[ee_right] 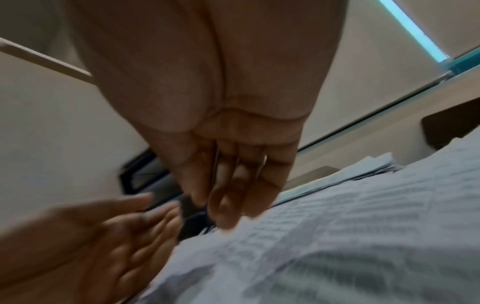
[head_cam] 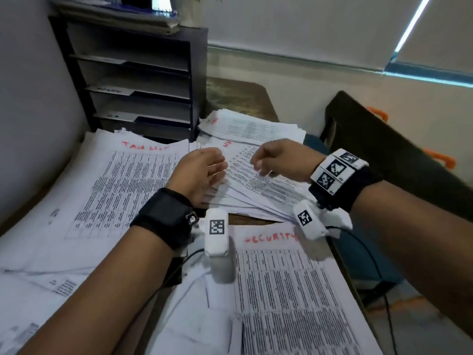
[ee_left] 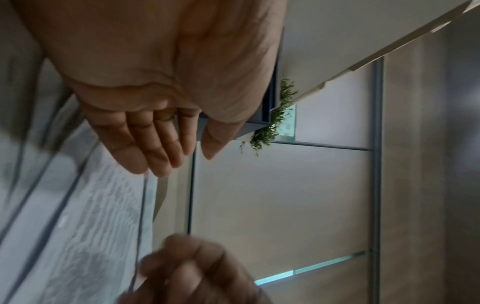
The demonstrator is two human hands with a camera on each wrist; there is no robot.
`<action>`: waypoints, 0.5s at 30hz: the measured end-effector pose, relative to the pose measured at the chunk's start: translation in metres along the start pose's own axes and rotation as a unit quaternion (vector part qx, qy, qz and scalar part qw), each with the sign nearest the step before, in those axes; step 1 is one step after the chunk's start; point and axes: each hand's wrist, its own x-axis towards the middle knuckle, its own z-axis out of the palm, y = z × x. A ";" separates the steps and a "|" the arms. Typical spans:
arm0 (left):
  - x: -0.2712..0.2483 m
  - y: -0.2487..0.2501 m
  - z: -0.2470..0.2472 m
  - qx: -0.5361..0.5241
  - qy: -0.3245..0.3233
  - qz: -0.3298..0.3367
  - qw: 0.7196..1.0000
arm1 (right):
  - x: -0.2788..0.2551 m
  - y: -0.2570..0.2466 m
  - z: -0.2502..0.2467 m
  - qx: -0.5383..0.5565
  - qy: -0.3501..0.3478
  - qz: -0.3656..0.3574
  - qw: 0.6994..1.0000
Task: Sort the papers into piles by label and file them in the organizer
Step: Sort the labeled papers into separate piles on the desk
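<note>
Two bare hands hover over a fanned stack of white printed sheets lying in the middle of the brown wooden desk. The left hand has its fingers straight and relaxed, their tips resting on the left edge of the fan. The right hand hangs just above the sheets with fingers loosely curled; whether they pinch a sheet I cannot tell. Left of the fan lies a broad pile of white pages headed in red marker. Near the person lies another white pile labelled SECURITY in red. A further pile of white pages sits far right of the fan, beside the black slotted paper organizer at the far left.
</note>
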 end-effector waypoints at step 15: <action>-0.099 -0.005 -0.004 0.631 -0.132 0.020 0.764 | -0.102 -0.019 0.089 -0.210 -0.002 -0.001 0.978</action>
